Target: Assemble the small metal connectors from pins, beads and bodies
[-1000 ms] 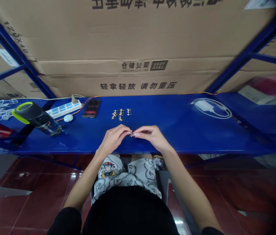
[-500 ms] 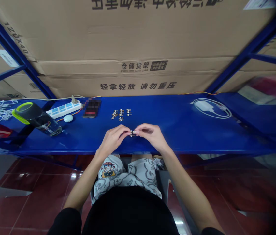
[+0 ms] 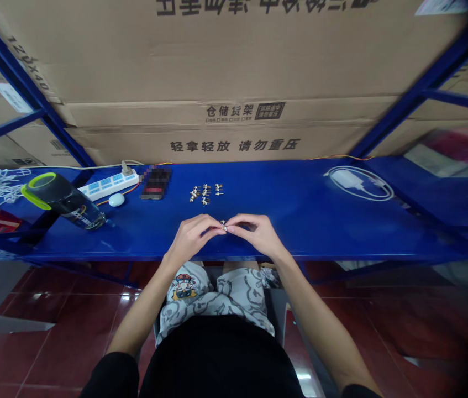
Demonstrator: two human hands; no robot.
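Observation:
Near the front edge of the blue table [image 3: 283, 221], my left hand [image 3: 192, 235] and my right hand [image 3: 258, 232] meet fingertip to fingertip. Both pinch one small white-and-dark part [image 3: 224, 227], mostly covered by the fingers; its exact kind is too small to make out. Just beyond my hands lie several similar small parts, white with brownish and metallic bits: a left cluster [image 3: 194, 193], a middle column [image 3: 205, 192] and a right group [image 3: 219, 189].
At the left stand a dark bottle with a lime-green loop [image 3: 70, 202], a white power strip [image 3: 111, 185], a white oval object [image 3: 116, 200] and a blurred-out dark phone-like item [image 3: 156, 182]. A white charger with coiled cable [image 3: 350, 179] lies at right. Large cardboard [image 3: 225, 66] closes the back.
My fingertips have shifted slightly, lower and closer together, and the small part between them is turned and more covered. The parts on the table lie as before.

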